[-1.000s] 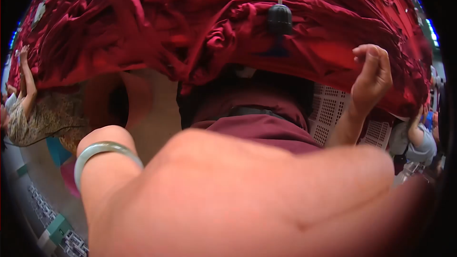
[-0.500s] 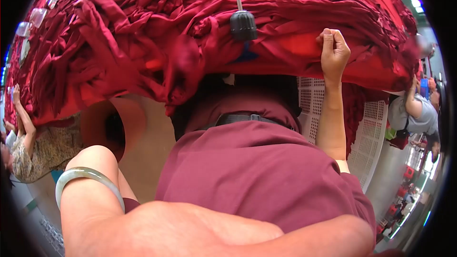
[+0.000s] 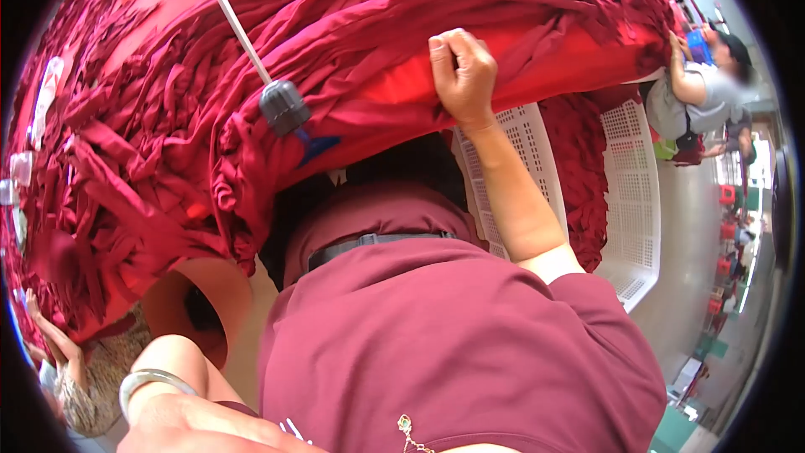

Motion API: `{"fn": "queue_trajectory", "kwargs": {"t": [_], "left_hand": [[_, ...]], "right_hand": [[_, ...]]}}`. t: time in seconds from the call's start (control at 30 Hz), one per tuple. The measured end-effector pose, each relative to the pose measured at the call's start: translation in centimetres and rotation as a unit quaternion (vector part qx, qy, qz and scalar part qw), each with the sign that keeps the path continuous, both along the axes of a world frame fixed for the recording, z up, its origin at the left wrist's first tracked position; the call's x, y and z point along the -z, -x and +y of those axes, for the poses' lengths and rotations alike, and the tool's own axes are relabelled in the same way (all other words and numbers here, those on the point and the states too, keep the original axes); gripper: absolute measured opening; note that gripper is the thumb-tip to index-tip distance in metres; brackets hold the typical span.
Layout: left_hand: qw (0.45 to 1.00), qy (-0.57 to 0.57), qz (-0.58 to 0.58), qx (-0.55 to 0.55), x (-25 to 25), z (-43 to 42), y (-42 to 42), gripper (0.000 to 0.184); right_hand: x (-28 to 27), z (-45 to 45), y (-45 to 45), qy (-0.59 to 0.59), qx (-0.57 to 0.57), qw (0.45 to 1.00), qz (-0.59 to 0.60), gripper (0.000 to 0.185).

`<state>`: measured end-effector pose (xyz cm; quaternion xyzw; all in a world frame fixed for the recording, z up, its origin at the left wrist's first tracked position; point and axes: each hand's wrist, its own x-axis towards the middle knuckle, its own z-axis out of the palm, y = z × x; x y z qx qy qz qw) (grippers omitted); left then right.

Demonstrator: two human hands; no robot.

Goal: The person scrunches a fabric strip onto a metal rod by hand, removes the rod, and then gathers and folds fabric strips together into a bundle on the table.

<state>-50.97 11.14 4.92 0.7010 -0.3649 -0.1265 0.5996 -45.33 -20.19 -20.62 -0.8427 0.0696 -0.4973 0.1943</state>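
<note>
My right hand (image 3: 465, 75) is closed in a fist, thumb against bent fingers, over the front edge of a red-covered table; whatever is inside it is hidden. Beneath and beside it lies a heap of dark red fabric strips (image 3: 159, 117). At the bottom left, very close to the camera, is my left hand (image 3: 201, 432), on the arm with a pale stone bangle (image 3: 155, 379); its fingers are out of sight. A thin metal rod with a dark grey plastic end (image 3: 285, 106) hangs in front of the fabric, near a blue piece (image 3: 319, 148).
Below the table edge, white perforated baskets (image 3: 633, 193) hold more dark red fabric (image 3: 579, 176). A round orange-brown tube-like opening (image 3: 231, 294) is at lower left. Another person in grey (image 3: 708, 96) works at right; another person's arm (image 3: 63, 344) reaches in at left.
The view has swung right, so the table, rod and fabric appear further left. My right hand remains a fist near the table edge. My left hand shows lower and less in view.
</note>
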Motion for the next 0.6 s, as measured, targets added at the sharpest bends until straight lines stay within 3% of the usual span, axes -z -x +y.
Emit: {"fn": "queue_trajectory", "kwargs": {"t": [0.03,0.1,0.13,0.17,0.2,0.27,0.3,0.37,0.4,0.47,0.53,0.6], "left_hand": [[0.975,-0.003,-0.032,0.219,-0.9,0.3,-3.8,0.035],[0.963,0.12,-0.155,0.183,3.3,-0.6,-6.1,0.013],[0.943,0.175,-0.228,0.169,6.2,-1.0,-7.6,0.018],[0.98,0.061,-0.103,0.158,5.6,-0.2,-7.7,0.023],[0.988,0.041,-0.102,0.113,7.2,-0.6,-8.1,0.025],[0.984,-0.036,-0.146,-0.092,12.9,-1.7,-9.6,0.035],[0.93,-0.108,-0.326,-0.135,15.1,-1.7,-11.3,0.045],[0.867,-0.23,-0.41,-0.165,17.8,-1.1,-12.8,0.071],[0.86,-0.27,-0.4,-0.166,18.9,-0.5,-13.3,0.075],[0.885,-0.229,-0.365,-0.175,20.1,0.6,-14.2,0.077],[0.872,-0.248,-0.382,-0.177,20.1,0.8,-15.0,0.071],[0.861,-0.26,-0.396,-0.184,20.2,0.3,-15.8,0.064]], "right_hand": [[-0.2,0.2,0.0,-0.004,-0.007,1.0,-0.012,0.016],[-0.1,0.1,0.1,0.0,0.0,1.0,0.003,0.015],[0.0,0.1,0.1,0.004,-0.002,1.0,0.005,0.015],[0.0,0.1,0.0,0.008,-0.006,1.0,-0.004,0.015],[-0.2,0.1,0.1,0.01,-0.004,1.0,0.006,0.015],[-0.6,0.3,0.4,0.006,-0.004,1.0,0.022,0.014],[-0.6,0.3,0.3,-0.004,-0.006,1.0,0.018,0.015],[-1.1,0.6,0.5,-0.043,-0.026,0.998,0.042,0.013],[-1.4,0.5,0.8,-0.035,-0.055,0.995,0.071,0.019],[-4.3,1.8,1.7,0.051,-0.109,0.983,0.141,0.044],[-5.9,3.8,1.9,0.09,-0.17,0.958,0.212,0.07],[-5.9,4.9,1.1,0.133,-0.191,0.938,0.257,0.076]]}}
